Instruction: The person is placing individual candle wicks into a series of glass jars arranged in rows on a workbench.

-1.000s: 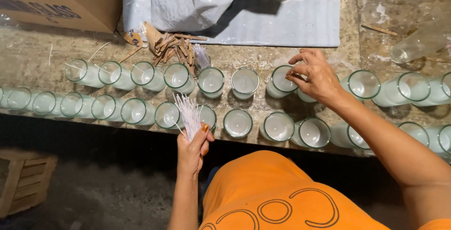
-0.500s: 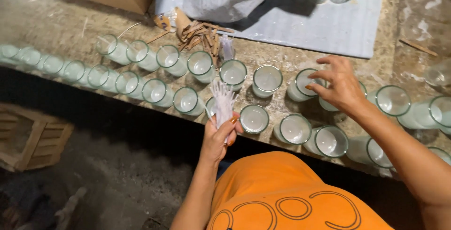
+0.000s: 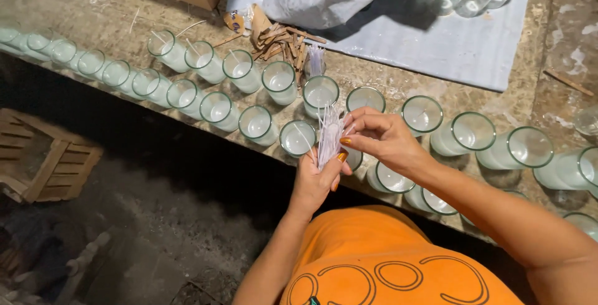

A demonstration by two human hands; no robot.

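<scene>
My left hand [image 3: 314,180] is clamped on a bundle of white wicks [image 3: 329,134] at frame centre, its long axis upright, tips fanning toward the top. My right hand [image 3: 380,140] comes in from the right, fingertips pinched together on one wick at the bundle's upper right. Wax-filled glass jars [image 3: 298,138] stand just beyond, on the workbench [image 3: 93,6].

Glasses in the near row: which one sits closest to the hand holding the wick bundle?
The wax-filled glass just left of the left hand, beside the bundle.

Candle workshop: rows of wax-filled glasses [image 3: 279,83]
</scene>
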